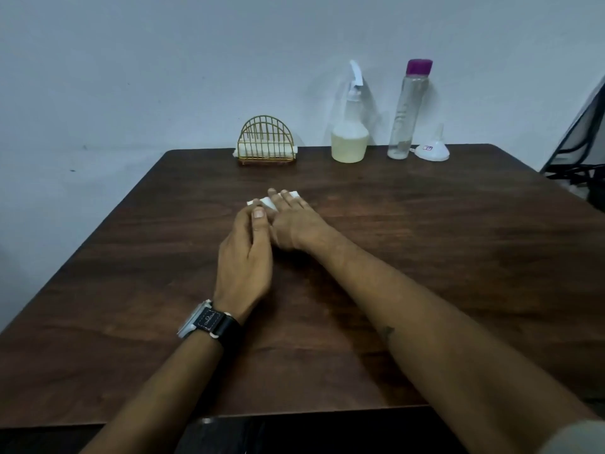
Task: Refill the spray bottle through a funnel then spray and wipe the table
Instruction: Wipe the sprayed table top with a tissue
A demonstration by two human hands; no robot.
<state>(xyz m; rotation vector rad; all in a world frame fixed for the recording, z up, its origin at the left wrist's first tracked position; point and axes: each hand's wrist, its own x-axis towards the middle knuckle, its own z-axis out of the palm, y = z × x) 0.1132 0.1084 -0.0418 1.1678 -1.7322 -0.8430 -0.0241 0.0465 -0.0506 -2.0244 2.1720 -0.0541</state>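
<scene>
Bench: dark wood-grain bench (425,257) against pale wall.
Eleven o'clock: gold wire napkin holder (265,140).
Centre: left hand (244,253) pinching, right hand (291,221) pressing flat on folded white tissue (269,202).
One o'clock: clear spray bottle of yellowish liquid (349,139), purple-capped clear bottle (407,109), white plastic funnel (432,149).

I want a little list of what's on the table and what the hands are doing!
table: brown wood
left hand: touches the white tissue
right hand: lies flat on the tissue
spray bottle: at the back, pale yellowish liquid low inside
clear bottle: purple cap on, nearly empty
funnel: white, wide end down, beside the clear bottle
napkin holder: gold wire, white napkins inside
</scene>
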